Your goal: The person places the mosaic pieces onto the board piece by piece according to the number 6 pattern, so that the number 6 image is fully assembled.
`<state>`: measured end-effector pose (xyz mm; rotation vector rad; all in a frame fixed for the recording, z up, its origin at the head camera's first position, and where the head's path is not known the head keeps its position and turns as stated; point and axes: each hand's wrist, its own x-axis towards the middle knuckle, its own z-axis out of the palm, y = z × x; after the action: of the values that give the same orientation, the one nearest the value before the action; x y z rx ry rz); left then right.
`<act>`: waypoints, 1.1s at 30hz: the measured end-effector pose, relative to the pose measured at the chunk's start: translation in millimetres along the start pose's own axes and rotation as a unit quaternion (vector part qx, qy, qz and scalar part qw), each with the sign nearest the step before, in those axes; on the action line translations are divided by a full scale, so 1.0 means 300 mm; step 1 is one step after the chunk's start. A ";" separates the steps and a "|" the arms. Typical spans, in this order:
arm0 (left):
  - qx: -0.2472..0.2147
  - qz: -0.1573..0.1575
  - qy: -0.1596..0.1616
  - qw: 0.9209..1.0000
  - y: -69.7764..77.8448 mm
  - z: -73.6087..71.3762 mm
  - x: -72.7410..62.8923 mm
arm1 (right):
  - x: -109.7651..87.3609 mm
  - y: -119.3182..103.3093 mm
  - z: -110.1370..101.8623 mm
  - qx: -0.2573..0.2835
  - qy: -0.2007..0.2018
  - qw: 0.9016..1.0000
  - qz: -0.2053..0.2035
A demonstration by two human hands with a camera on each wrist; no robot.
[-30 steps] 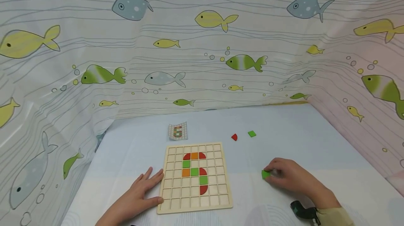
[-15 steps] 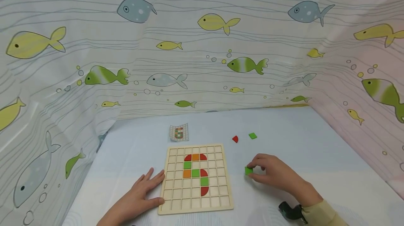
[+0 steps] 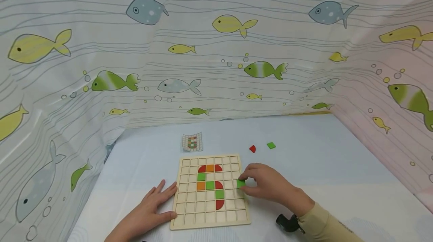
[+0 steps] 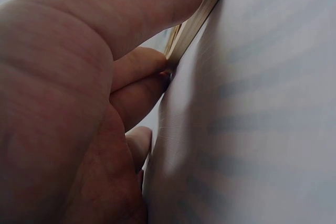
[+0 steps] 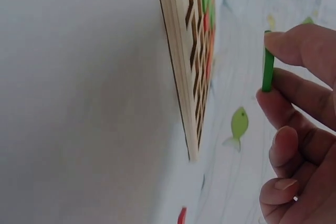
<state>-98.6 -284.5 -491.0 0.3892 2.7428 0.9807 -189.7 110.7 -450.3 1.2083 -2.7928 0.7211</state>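
A wooden grid board (image 3: pixel 189 208) lies on the table, with red, orange and green pieces set in some of its squares. Thumb and fingers of my right hand (image 3: pixel 267 185) pinch a green square tile (image 3: pixel 240 184) over the board's right edge; the right wrist view shows this tile (image 5: pixel 268 62) edge-on, raised above the board. My left hand (image 3: pixel 152 206) rests at the board's left edge, fingers spread and fairly straight. In the left wrist view the thumb and fingertips touch the board's side (image 4: pixel 197 22).
Behind the board lies a small pattern card (image 3: pixel 192 142). A red quarter-round piece (image 3: pixel 252 148) and another green tile (image 3: pixel 271 145) lie at the back right. Fish-printed curtain (image 3: pixel 216 69) encloses the table's back and sides. A black strap-like device (image 3: pixel 287 223) sits by the right wrist.
My right hand has carried the green tile leftward from the table at the right to over the board's right edge. My left hand stays at the board's left side.
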 end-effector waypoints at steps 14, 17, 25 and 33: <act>0.001 0.003 0.003 1.000 -0.006 -0.003 -0.004 | 0.105 -0.159 0.112 0.020 -0.043 0.998 -0.034; 0.002 0.006 0.003 1.000 -0.006 -0.005 -0.002 | 0.121 -0.186 0.124 0.004 -0.051 0.998 -0.046; 0.004 0.012 0.004 1.000 -0.003 -0.005 0.006 | 0.136 -0.216 0.163 -0.009 -0.083 0.994 -0.065; 0.003 -0.007 0.002 1.000 0.002 -0.001 0.000 | 0.142 -0.216 0.190 -0.022 -0.093 0.993 -0.076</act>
<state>-98.5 -284.3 -490.4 0.3686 2.7486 0.9709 -165.3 19.1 -466.6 1.5330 -2.7998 0.5603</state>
